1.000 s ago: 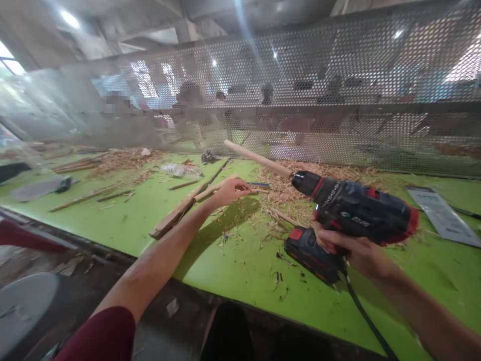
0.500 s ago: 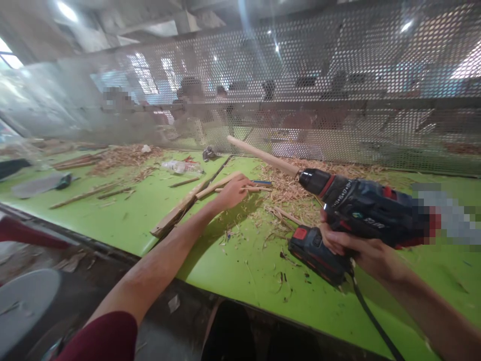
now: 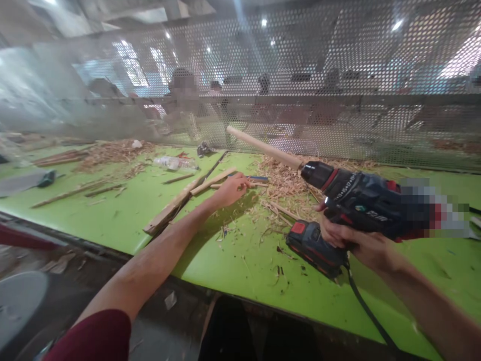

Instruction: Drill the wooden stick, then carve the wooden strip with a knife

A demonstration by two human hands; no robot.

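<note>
My right hand (image 3: 345, 235) is wrapped round the grip of a dark cordless drill (image 3: 364, 203) with a red-trimmed body. From its chuck a pale, smooth wooden stick (image 3: 263, 145) points up and to the left. My left hand (image 3: 232, 189) hovers low over the green table, its fingers curled together; what they hold, if anything, is too small to make out. Close beside it lie a blue strip (image 3: 259, 178), a thin stick (image 3: 259, 184) and a thicker pale stick (image 3: 212, 181).
Wood shavings (image 3: 283, 175) are heaped behind the drill. A rough wooden strip (image 3: 169, 210) lies along the seam of the green table (image 3: 225, 265). Further left are a clear plastic bottle (image 3: 175, 163) and loose sticks. A perforated metal screen (image 3: 300, 115) stands at the back, with people beyond it.
My left hand has lifted slightly off the sticks and its fingers have curled in. The drill with the wooden stick stays nearly still. The view has shifted a little.
</note>
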